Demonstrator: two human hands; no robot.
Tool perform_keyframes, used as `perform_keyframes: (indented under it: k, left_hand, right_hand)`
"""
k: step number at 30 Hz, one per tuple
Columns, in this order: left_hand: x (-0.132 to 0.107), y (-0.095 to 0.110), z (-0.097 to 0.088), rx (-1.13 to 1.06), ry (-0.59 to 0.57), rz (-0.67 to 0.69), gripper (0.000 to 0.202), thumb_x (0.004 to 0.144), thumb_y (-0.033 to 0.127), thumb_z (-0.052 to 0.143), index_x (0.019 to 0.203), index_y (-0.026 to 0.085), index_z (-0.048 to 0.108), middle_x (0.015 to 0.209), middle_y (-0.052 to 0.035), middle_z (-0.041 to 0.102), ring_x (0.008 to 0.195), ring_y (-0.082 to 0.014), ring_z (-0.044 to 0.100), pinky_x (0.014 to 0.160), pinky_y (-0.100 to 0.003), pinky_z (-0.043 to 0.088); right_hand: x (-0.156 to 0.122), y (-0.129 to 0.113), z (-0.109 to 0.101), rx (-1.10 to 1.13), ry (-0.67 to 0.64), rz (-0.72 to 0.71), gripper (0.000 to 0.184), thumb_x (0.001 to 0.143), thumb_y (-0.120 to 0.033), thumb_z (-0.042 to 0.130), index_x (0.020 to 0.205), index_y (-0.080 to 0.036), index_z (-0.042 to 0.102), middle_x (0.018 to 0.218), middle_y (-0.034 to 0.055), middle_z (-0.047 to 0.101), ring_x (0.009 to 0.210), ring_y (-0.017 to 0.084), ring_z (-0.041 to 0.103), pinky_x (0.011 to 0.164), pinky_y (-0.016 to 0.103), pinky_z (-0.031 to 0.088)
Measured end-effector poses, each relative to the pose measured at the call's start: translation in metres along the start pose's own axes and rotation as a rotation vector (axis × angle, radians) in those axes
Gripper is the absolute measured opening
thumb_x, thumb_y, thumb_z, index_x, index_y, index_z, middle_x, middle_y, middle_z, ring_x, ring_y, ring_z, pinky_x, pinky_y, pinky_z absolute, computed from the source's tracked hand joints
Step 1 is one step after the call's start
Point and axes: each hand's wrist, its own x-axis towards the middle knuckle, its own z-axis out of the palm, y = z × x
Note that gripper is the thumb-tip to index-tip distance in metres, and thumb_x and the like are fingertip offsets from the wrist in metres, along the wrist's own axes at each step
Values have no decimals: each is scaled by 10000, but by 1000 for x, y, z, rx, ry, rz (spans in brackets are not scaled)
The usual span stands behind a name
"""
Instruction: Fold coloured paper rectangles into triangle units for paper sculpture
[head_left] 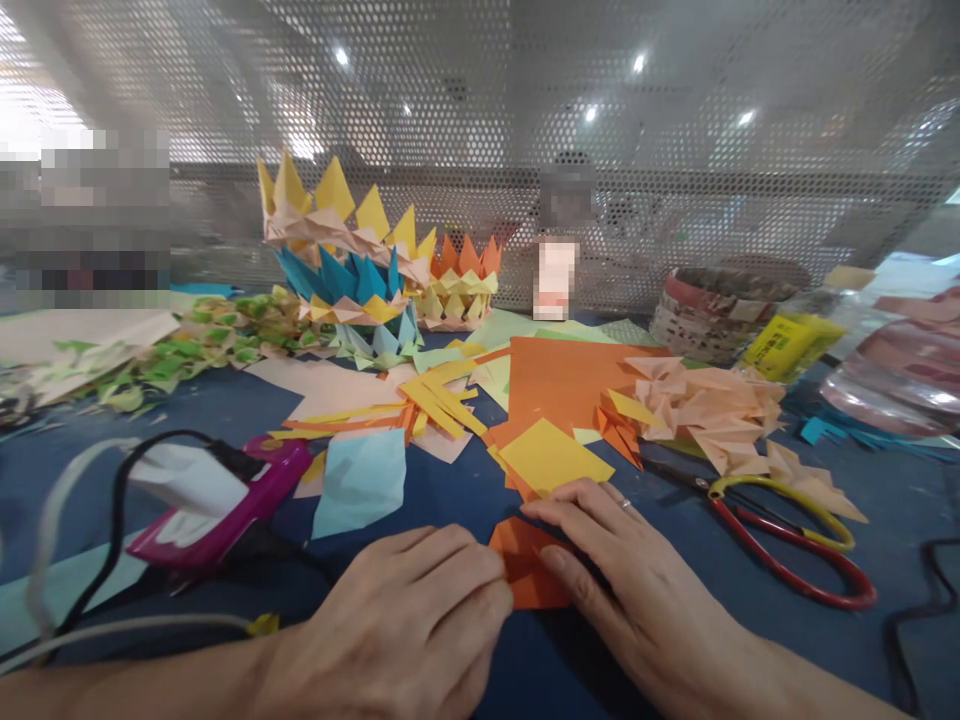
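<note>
I have a small orange paper piece (527, 575) pinned flat on the blue table (450, 490) at the lower middle of the frame; my left hand (409, 625) curls over its left edge, fingertips closed down on the paper, while my right hand (626, 580) lies flatter, fingers spread narrowly and pressing its right side; I judge this to be the creasing of a fold, partway through one unit; the next move seems to call for steady pressure along the edge, so the crease stays sharp and the corners stay aligned; just above sits a yellow paper square (553, 455) on an orange sheet (559, 385); red-handled scissors (780, 535) lie at right, a pink glue gun (225, 505) at left, folded paper crowns (352, 265) toward the upper middle.
</note>
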Motion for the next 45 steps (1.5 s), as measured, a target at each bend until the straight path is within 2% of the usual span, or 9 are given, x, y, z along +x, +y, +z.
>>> perform_keyframes:
  k: [5,9,13,17,23,29,35,40,45]
  left_hand:
    - [0,-5,3,-52,94,-27,232,925,82,397,905,135,621,850,-49,675,794,-176,630,709,-292,540]
    - [1,-5,3,-12,76,-42,276,943,86,360,929,140,630,856,-53,676,791,-173,629,721,-297,545]
    - [0,-3,3,-85,35,1,243,960,124,410,874,147,637,802,-33,661,779,-162,630,764,-293,540]
    - [-1,-6,4,-150,-52,44,259,972,125,391,924,154,644,802,-27,659,767,-164,622,753,-297,537]
    - [-2,-9,5,-172,-32,80,368,1009,141,280,947,155,643,841,-29,668,741,-162,617,715,-293,519]
    - [-3,-5,0,-210,81,-54,242,984,108,359,962,152,596,954,-45,651,872,-164,604,782,-276,466]
    - [-4,-8,4,-254,32,-134,134,903,90,475,801,168,513,730,-7,558,649,-165,503,592,-307,398]
    - [-6,-12,8,-341,-109,-187,86,951,243,478,927,194,544,814,-14,621,730,-191,571,662,-323,477]
    - [-1,-9,-2,-370,-59,-142,276,998,424,375,1084,194,502,1004,-41,664,907,-159,634,815,-251,515]
  right_hand:
    - [-5,-2,0,-3,53,4,237,924,-295,535,1152,-233,527,1135,64,606,1065,222,570,910,397,496]
    - [-4,-1,0,-6,62,12,152,954,-255,468,1087,-228,535,1084,61,614,1021,221,578,898,417,490]
    - [0,3,2,-15,35,35,198,979,-192,385,1076,-212,557,1050,75,611,975,231,570,860,445,492]
    - [4,3,2,-25,-1,23,227,967,-155,396,1068,-214,591,1008,72,613,920,220,576,825,417,501]
    - [6,-2,-1,36,-10,49,127,924,-156,501,977,-226,592,993,42,620,923,200,578,821,370,486]
    - [6,-4,-4,182,27,143,137,894,-102,472,874,-217,543,841,17,639,774,170,605,684,289,486]
    - [5,-8,-6,226,148,242,115,896,-202,505,782,-221,507,653,-42,580,560,122,535,526,232,426]
    - [0,-12,-3,284,230,156,148,894,-216,509,750,-223,478,766,-28,624,642,109,584,588,215,462]
    - [-4,-14,0,331,98,60,90,848,-169,570,880,-227,509,843,-29,642,673,99,608,606,192,501]
